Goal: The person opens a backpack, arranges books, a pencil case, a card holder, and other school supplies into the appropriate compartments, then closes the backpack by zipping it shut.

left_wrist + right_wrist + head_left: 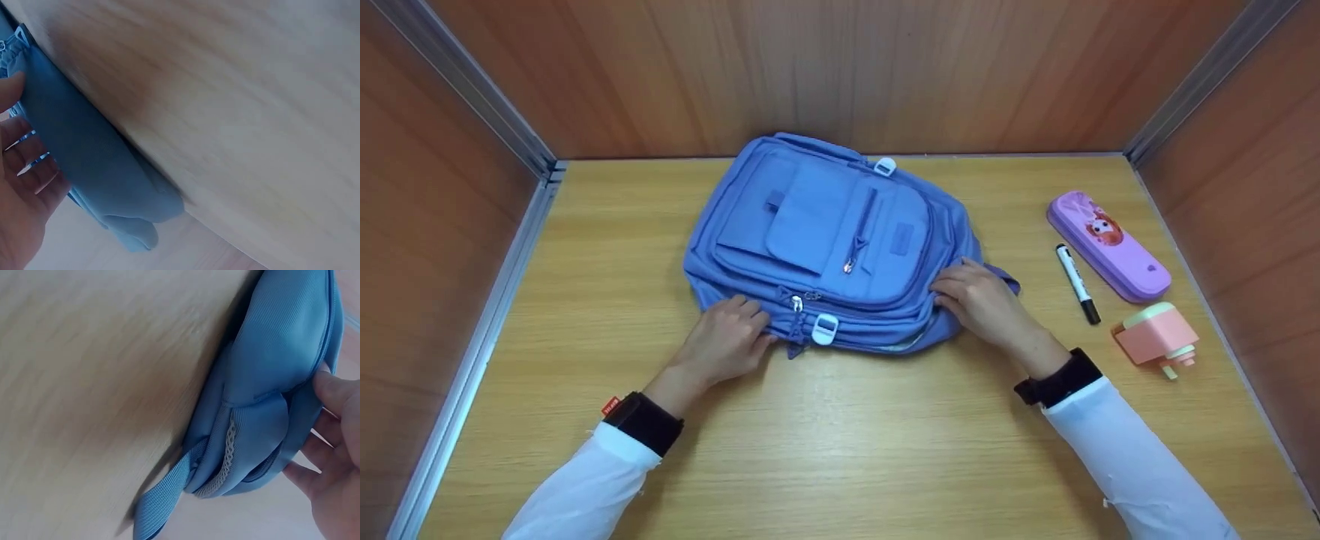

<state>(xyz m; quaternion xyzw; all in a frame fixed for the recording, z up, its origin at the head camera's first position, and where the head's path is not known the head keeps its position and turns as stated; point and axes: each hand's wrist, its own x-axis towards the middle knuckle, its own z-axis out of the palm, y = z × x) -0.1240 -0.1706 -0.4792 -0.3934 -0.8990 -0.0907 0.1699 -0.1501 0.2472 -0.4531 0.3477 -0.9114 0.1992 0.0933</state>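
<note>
A blue backpack (810,247) lies front up on the table, turned at a slant. In the head view, my left hand (727,337) grips its lower left edge, close to a zip pull (796,304) and a white buckle (825,328). On the lower right edge, my right hand (982,304) holds the fabric between thumb and fingers. The left wrist view has the left thumb (8,93) against the bag's side, with the fingers over its top. A side pocket with mesh trim (256,433) and a strap (163,500) show below the right hand.
To the right of the backpack lie a purple pencil case (1110,244), a black-and-white marker (1078,285) and a pink, pale green-topped object with a small crank-like part (1156,336). Wooden panels (840,75) with metal corner rails close off the table's back and sides.
</note>
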